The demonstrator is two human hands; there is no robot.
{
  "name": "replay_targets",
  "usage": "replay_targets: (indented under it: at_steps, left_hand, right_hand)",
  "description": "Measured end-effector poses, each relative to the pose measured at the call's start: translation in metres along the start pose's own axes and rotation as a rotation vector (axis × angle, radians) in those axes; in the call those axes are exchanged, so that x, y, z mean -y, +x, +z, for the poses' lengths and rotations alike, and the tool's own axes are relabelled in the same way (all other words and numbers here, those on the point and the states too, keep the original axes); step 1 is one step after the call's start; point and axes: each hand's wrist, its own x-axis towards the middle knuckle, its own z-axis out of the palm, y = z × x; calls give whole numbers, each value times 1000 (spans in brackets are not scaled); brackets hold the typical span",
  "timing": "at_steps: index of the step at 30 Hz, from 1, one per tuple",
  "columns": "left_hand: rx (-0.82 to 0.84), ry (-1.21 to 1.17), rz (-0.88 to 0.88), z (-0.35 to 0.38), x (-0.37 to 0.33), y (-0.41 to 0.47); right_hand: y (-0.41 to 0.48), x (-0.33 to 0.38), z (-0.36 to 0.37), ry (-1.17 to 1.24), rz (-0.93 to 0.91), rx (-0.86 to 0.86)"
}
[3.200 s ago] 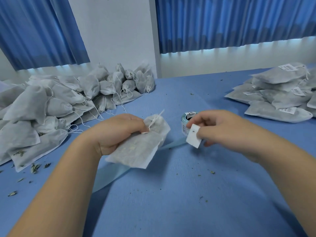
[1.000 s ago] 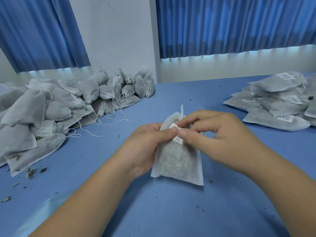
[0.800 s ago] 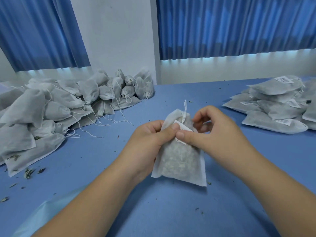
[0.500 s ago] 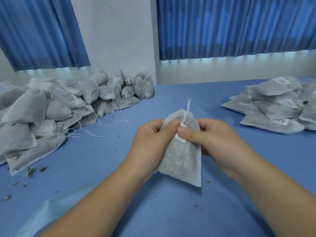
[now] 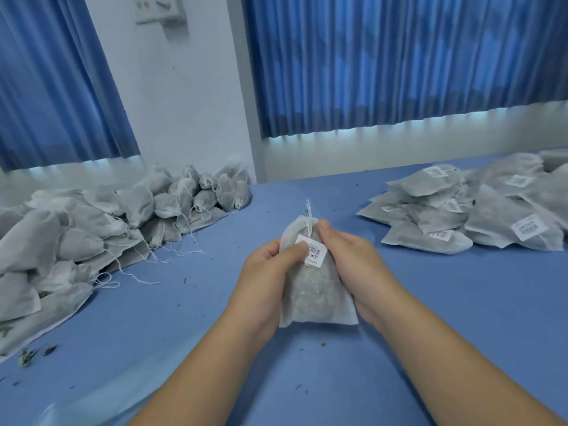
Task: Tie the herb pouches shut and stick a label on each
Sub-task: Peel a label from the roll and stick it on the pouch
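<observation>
While my left grip [image 5: 264, 276] clasps the pouch [image 5: 313, 298], its thumb presses the label [image 5: 316, 253]. My right grip [image 5: 347, 265] clasps the other side, the label between both grips.

The blue table [image 5: 430, 302] carries a heap of string-tied pouches [image 5: 92, 235] at ten o'clock, labelled pouches [image 5: 479, 216] at two, herb scraps [image 5: 30, 353] at eight

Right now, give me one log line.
left hand: grips pouch, thumb on label | right hand: grips pouch top | label: on pouch front
</observation>
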Motion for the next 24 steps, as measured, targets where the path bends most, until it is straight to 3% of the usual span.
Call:
replay_targets:
  at_steps: [8, 14, 18, 20, 24]
  left_hand:
    - [-83, -133, -45, 111, 17, 40]
    - [86, -127, -195, 206, 47, 59]
    - [217, -139, -207, 253, 55, 66]
    - [262, -169, -209, 269, 51, 69]
    - [234, -263, -243, 280, 35, 71]
  right_hand:
    - [-28, 10, -102, -65, 28, 133]
    - [-51, 18, -191, -30, 66, -234]
    - [-60, 27, -235, -13, 58, -371]
    - [-55, 42, -253, 109, 17, -420]
    - [-28, 90, -281, 621, -209, -485]
